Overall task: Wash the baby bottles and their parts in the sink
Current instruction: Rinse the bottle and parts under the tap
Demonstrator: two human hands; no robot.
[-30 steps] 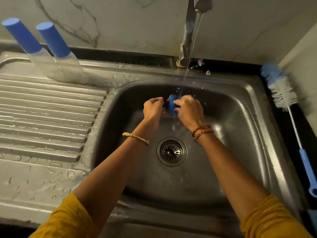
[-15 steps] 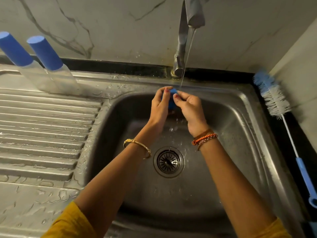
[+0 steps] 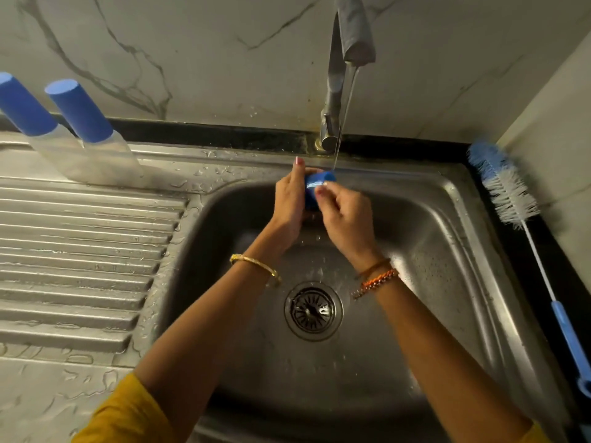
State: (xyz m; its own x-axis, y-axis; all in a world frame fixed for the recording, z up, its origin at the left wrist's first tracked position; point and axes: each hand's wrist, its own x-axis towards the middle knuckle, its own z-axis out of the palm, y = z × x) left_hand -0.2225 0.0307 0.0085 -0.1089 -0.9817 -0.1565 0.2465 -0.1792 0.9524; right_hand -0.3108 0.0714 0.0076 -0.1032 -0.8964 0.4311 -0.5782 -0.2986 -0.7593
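Note:
Over the back of the steel sink (image 3: 447, 251) both hands hold a small blue bottle cap (image 3: 318, 182) under a thin stream of water from the tap (image 3: 350, 36). My left hand (image 3: 289, 203) grips the cap from the left, fingers wrapped behind it. My right hand (image 3: 343, 215) pinches its front edge from the right. Two clear baby bottles with blue caps stand on the draining board at the back left, one bottle (image 3: 28, 123) beside the other bottle (image 3: 92, 132).
A blue and white bottle brush (image 3: 511, 199) lies on the black counter along the right wall. The ribbed draining board (image 3: 80, 251) on the left is wet. The drain strainer (image 3: 313, 310) sits in the basin's middle.
Both hands rose with the blue cap from lower in the basin to the back rim under the water stream. The left hand's grip shifted around the cap.

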